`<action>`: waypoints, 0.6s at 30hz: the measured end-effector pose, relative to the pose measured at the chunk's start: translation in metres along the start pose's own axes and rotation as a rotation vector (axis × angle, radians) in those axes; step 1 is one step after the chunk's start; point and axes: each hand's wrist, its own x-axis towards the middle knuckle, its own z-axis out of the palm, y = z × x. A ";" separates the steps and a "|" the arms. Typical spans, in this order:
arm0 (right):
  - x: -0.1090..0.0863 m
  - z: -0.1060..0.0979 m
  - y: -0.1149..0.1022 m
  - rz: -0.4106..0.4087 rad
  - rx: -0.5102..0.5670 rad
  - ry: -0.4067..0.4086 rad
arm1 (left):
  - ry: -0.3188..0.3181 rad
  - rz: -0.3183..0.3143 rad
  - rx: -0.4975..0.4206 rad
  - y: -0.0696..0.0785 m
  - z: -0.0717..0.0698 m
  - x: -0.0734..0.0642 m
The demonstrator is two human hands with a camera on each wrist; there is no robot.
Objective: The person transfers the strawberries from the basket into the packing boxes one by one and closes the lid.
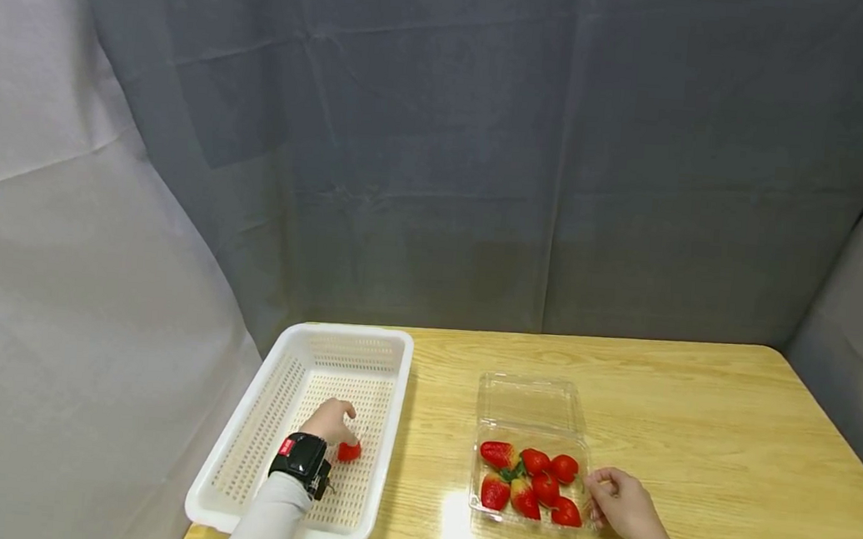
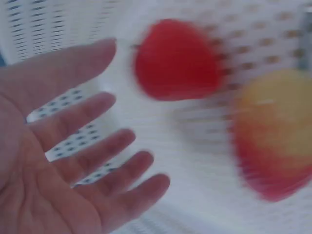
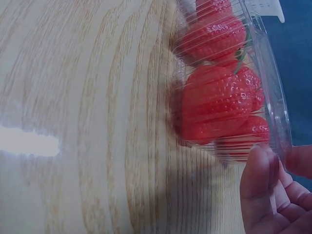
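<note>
My left hand (image 1: 329,420) is inside the white plastic basket (image 1: 401,401), low over its perforated floor. Its fingers (image 2: 105,151) are spread, holding nothing. Beside the fingertips lies a red strawberry (image 2: 178,61), apart from them in the left wrist view. A second strawberry (image 2: 275,136), part yellow and part red, is farther right there; the head view shows only one red strawberry (image 1: 348,451). My right hand (image 1: 627,507) pinches the right edge of a clear plastic clamshell box (image 1: 531,400), its lid folded back. Several strawberries (image 3: 217,105) fill the box.
Both containers stand on a light wood table (image 1: 721,423), with bare tabletop between them. A grey cloth (image 1: 440,153) hangs behind the table, and pale cloth (image 1: 99,296) borders it at the left.
</note>
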 end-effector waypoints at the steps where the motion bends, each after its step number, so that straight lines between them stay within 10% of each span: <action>1: 0.000 0.000 0.001 0.001 0.005 0.000 | -0.036 -0.015 -0.018 -0.004 0.004 -0.002; 5: 0.000 0.002 0.002 0.005 0.029 0.001 | -0.088 -0.048 -0.084 -0.012 0.016 -0.009; 18: -0.001 0.002 0.001 0.009 0.029 0.011 | 0.042 0.032 -0.019 -0.009 0.017 -0.007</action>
